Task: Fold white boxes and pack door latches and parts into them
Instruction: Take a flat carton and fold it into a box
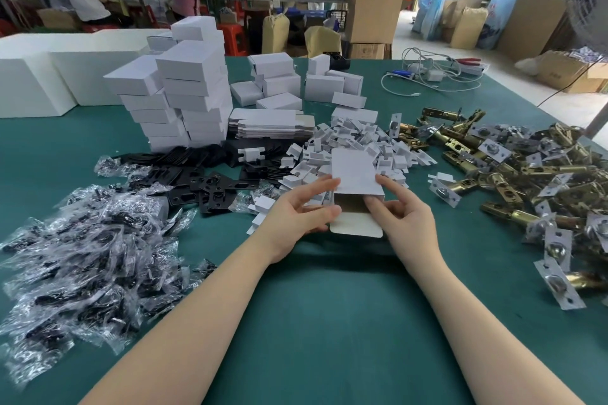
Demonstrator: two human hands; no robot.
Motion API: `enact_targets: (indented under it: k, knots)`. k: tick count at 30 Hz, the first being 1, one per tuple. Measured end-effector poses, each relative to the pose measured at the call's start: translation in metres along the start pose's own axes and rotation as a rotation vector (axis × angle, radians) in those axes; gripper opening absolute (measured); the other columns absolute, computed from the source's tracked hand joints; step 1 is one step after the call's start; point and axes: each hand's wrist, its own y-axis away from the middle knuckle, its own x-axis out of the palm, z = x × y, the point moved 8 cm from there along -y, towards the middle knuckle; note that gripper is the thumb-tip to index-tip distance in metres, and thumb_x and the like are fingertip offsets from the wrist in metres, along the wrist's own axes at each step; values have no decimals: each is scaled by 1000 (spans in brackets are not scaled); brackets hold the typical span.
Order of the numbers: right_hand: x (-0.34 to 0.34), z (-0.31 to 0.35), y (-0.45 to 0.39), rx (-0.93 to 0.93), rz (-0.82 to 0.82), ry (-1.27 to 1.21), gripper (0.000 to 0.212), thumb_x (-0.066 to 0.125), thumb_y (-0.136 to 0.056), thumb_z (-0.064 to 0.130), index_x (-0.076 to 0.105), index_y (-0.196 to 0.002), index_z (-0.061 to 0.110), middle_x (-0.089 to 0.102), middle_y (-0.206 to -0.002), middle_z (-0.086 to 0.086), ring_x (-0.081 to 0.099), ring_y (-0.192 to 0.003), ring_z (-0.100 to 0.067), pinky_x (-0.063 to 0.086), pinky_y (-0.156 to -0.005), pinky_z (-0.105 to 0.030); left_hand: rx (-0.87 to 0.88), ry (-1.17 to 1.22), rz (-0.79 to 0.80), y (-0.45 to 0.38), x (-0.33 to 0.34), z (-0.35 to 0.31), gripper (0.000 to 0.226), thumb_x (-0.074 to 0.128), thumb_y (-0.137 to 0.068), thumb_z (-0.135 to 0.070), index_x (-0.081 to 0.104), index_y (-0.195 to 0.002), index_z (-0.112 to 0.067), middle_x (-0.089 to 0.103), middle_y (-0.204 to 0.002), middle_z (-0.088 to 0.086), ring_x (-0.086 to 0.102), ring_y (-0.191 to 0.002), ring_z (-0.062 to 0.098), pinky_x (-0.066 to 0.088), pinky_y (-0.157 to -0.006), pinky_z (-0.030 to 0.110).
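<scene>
Fingers of both hands pinch the box (357,189) w/ open end facing the person: left hand (304,209) grips its left edge, right hand (403,210) its right side, a fingertip at the mouth, prob. squaring it up before tucking the flap. Box is held just above the counter (329,306), centre. Latches (513,174) piled right, bagged parts (88,260) left. Box interior is shadowed; can't tell if empty.
</scene>
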Motion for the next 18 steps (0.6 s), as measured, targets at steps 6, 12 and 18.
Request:
enact_targets:
  k: [6,12,18]
  knots:
    - [7,-1,1,16,76,-29,43,76,-84,30,62,-123,40,63,-63,9,48,-55,-3,39,-56,-10,15,12,-140,0,-8,-1,45,81,-76,-10,72,-107,-42,71,-98,-19,66,-71,4,52,-64,18]
    - [16,5,8,-89,133,50,35,68,-91,29,60,-121,44,67,-72,3,50,-58,-4,43,-59,-12,78,-59,-279,1,-15,-2,29,83,-75,-8,71,-77,-35,63,-79,-16,56,-57,6,46,-55,21]
    - [14,42,21,-488,61,371,38,57,-91,1,66,-116,28,61,-100,13,59,-84,-8,52,-74,-30,87,20,-371,1,-23,-1,19,81,-65,-24,71,-76,-36,63,-74,-8,57,-66,13,48,-67,31]
